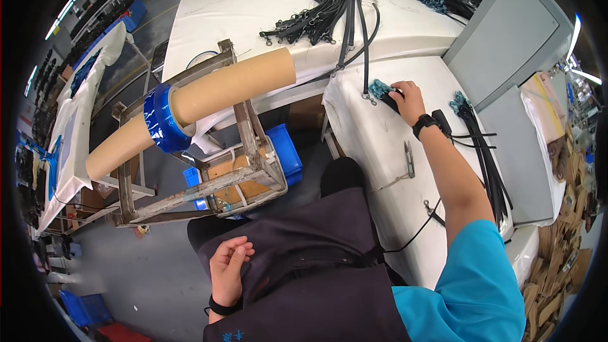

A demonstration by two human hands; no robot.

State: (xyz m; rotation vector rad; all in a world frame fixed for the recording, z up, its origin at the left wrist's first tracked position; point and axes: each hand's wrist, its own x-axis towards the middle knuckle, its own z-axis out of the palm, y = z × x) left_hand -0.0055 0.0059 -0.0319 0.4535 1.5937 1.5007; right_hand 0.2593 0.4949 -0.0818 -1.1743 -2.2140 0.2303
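One right hand holds a blue-tufted black bundle, snips lying below it and black straps to its right, while the left hand hangs loosely curled.

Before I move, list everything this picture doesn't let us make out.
All in the head view:
- Strap: partly covered by the right hand.
- Tube: middle hidden by the blue roll.
- Clips: too small and overlapped to count.
- Watch: face too small to read.
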